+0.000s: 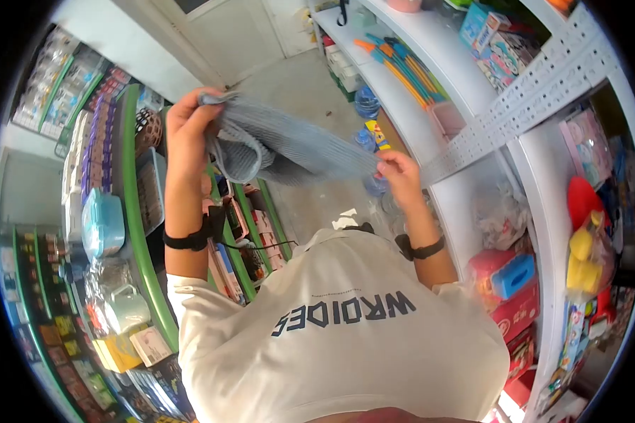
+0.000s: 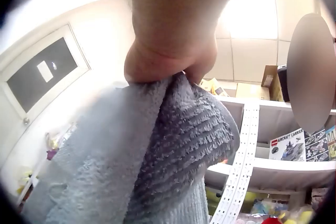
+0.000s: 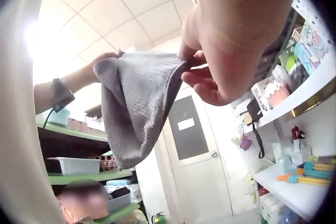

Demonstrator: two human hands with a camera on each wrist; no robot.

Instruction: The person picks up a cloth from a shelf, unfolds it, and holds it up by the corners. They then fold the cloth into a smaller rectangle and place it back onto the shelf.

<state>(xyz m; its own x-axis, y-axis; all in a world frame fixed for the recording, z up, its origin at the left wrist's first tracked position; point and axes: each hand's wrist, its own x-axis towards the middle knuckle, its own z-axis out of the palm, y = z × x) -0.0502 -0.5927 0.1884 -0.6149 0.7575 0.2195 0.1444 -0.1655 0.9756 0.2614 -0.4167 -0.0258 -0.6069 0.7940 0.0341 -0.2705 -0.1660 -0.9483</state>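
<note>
A grey-blue ribbed towel (image 1: 282, 144) hangs in the air between my two hands, sagging in loose folds. My left hand (image 1: 190, 130) grips one bunched end at the upper left in the head view. With thumb and fingers my right hand (image 1: 400, 176) pinches the opposite end by its edge. In the left wrist view the towel (image 2: 178, 145) drapes down below the left hand (image 2: 168, 64), showing its fluffy ribbed face. From the right wrist the towel (image 3: 139, 98) droops in the middle, with the right hand (image 3: 215, 66) at its upper corner.
Green-edged shelves (image 1: 137, 211) with boxes and containers stand close on my left. White shelves (image 1: 529, 204) holding toys and packaged goods line the right. A white door (image 3: 202, 166) closes off the far end of the aisle. Large blue bottles (image 1: 366, 103) stand on the floor ahead.
</note>
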